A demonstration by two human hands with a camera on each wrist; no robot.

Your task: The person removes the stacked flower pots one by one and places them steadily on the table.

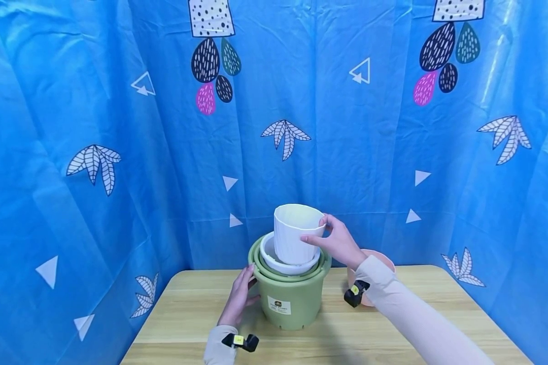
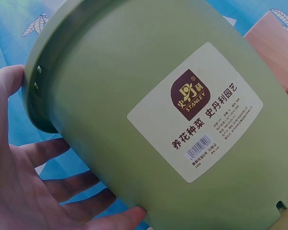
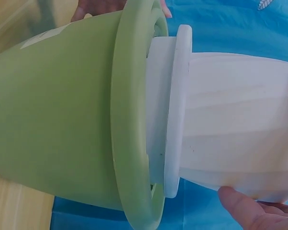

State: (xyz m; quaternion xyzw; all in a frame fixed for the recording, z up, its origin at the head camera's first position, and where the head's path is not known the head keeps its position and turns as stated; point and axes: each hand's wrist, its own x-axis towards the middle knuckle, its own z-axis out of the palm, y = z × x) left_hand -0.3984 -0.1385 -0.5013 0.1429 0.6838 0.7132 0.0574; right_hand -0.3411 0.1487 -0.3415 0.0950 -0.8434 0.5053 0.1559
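Right, the white fluted pot (image 1: 288, 242) sits atop the stack, tilted, its lower end inside a white rimmed pot (image 1: 286, 270); whether it's going in or coming out, I can't tell! The right hand (image 1: 340, 244) pinches its rim, thumb outside; the left hand (image 1: 240, 296) rests extended fingers against the big green pot (image 1: 297, 299), not wrapped round it. Progress, by my reading: white rimmed pot nested, a smaller green rim (image 1: 297, 278) inside the big one, fluted pot only partly seated, peach pot (image 1: 380, 257) outside the stack near the worktop's (image 1: 187, 304) far right corner. Textures now: soft ribs on the white, smooth tapering green, seemingly plastic, flat paper-like label (image 2: 196, 112), pale wood grain, creased blue curtain (image 1: 333, 152) behind.
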